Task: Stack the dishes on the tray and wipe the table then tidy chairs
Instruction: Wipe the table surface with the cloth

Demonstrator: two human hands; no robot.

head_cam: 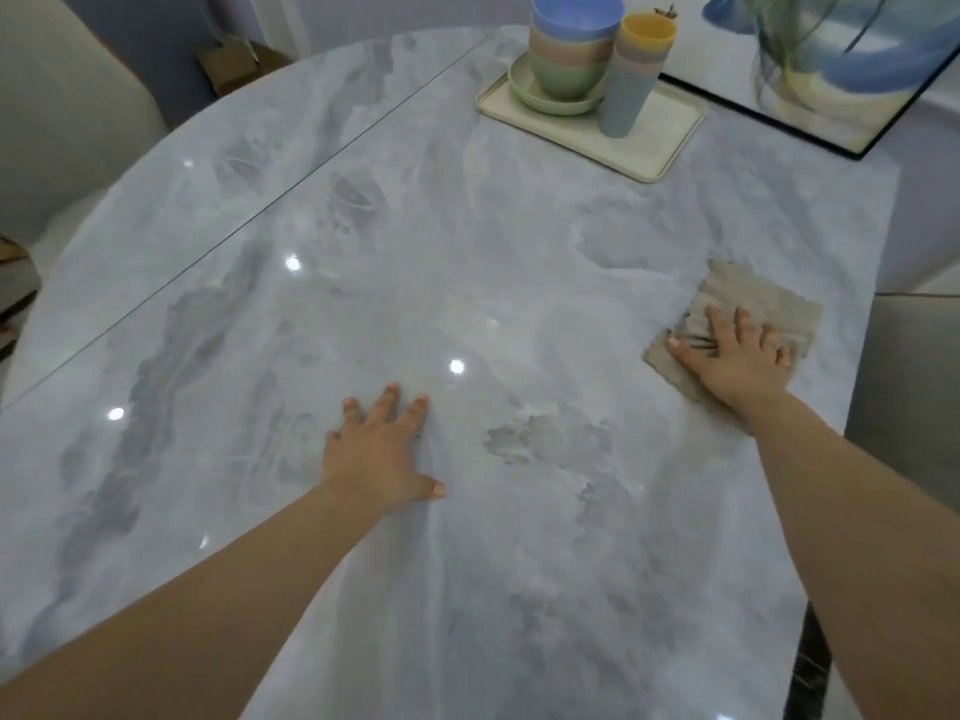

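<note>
A cream tray point(670, 142) stands at the far side of the grey marble table point(415, 283). On it are stacked green plates point(524, 93) under a pile of bowls point(574, 41) with a blue one on top, and beside them a stack of cups point(636, 70) topped by a yellow one. A beige cloth point(748, 298) lies near the table's right edge. My right hand point(737, 356) presses flat on it with fingers spread. Flat on the bare tabletop, nearer me, rests my left hand point(384, 449), fingers straight.
A framed picture point(810, 59) lies at the far right beyond the tray. A grey chair seat point(909, 371) shows past the table's right edge, and a pale chair back point(67, 122) stands at the left. A seam line crosses the tabletop diagonally.
</note>
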